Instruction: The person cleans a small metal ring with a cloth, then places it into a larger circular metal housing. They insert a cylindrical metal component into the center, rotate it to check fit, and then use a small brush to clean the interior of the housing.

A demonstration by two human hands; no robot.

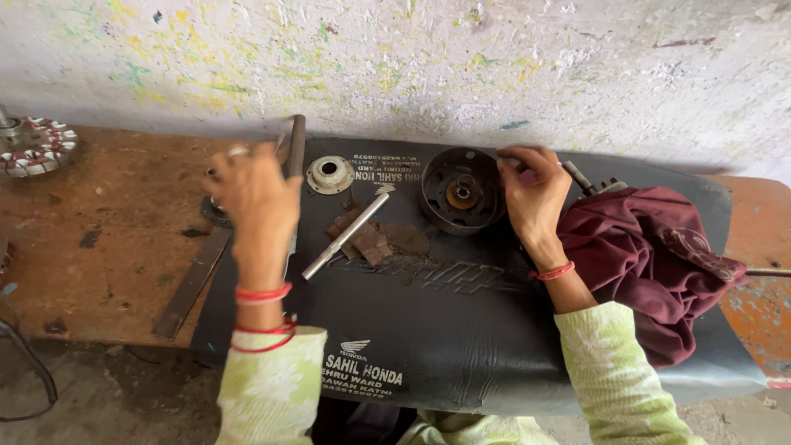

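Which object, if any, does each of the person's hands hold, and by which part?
The right hand grips the dark round metal housing by its right rim. The left hand rests over a small part near the metal bar; whether it grips anything cannot be told.

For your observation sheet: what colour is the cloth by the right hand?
Maroon cloth, seen in the head view.

Two hands, the left (254,194) and the right (534,194), over one bench (107,247); one black mat (461,321); one dark round housing (461,191); one small pale disc (329,174). One silver rod (346,236); one flat metal strip (192,283); one maroon cloth (651,264); one wound coil ring (33,147).
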